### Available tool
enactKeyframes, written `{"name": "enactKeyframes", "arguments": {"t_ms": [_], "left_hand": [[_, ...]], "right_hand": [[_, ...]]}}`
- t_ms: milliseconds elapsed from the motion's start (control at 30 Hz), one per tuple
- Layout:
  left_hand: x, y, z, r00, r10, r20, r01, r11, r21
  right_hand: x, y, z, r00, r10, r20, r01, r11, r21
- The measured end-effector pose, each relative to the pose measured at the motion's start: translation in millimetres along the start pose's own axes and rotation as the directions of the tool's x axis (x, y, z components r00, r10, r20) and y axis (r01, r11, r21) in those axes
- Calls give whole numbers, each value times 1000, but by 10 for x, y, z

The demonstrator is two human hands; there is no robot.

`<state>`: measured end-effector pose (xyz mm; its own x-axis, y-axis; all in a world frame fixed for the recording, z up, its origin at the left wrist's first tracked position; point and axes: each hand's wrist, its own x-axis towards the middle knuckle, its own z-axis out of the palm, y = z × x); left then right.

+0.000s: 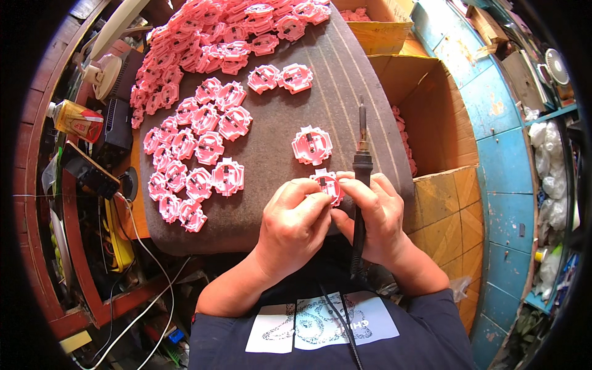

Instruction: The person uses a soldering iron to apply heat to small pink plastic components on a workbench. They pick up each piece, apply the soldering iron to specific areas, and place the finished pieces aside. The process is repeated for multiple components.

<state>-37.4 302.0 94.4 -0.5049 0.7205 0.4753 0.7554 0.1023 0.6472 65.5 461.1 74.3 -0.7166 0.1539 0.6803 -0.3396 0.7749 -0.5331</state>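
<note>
Close to my body, at the near edge of the dark work surface, both hands meet at one round pink plastic part [329, 188]. My left hand [295, 213] is closed in a pinch on its left side. A black soldering iron [362, 161] rests in my right hand [379, 213], its metal tip pointing up and away from me and its cord trailing down. My right fingertips also touch the part's right side. Just beyond lies a similar pink part [312, 145] with a dark piece across its middle. What my fingertips press on is partly hidden.
A large heap of pink parts [209, 37] covers the far left of the dark surface [277, 129]. Several more lie in a cluster [197, 148] at left, with a pair [279, 78] beyond. Right stands an open cardboard box [431, 117]. A phone [89, 169] and bottle [77, 120] are left.
</note>
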Motion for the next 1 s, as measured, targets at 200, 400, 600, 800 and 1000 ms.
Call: {"name": "enactKeyframes", "arguments": {"t_ms": [200,400,600,800,1000], "left_hand": [[-32,-26,6,1000,11,-12,-11,1000,11],[-6,-20,0,1000,16,-19,-16,1000,7],[-34,-24,-3,1000,17,-15,-17,1000,15],[-92,21,-262,996,-30,-81,41,989,139],[-47,-160,-291,980,-124,-157,153,971,185]], "right_hand": [[-4,-3,-2,1000,5,-7,-5,1000,5],[6,-3,2,1000,25,-5,-25,1000,1],[24,-16,-48,997,31,64,-30,999,-23],[302,35,-155,986,-30,164,10,992,123],[590,107,143,930,-1,366,23,998,-56]]}}
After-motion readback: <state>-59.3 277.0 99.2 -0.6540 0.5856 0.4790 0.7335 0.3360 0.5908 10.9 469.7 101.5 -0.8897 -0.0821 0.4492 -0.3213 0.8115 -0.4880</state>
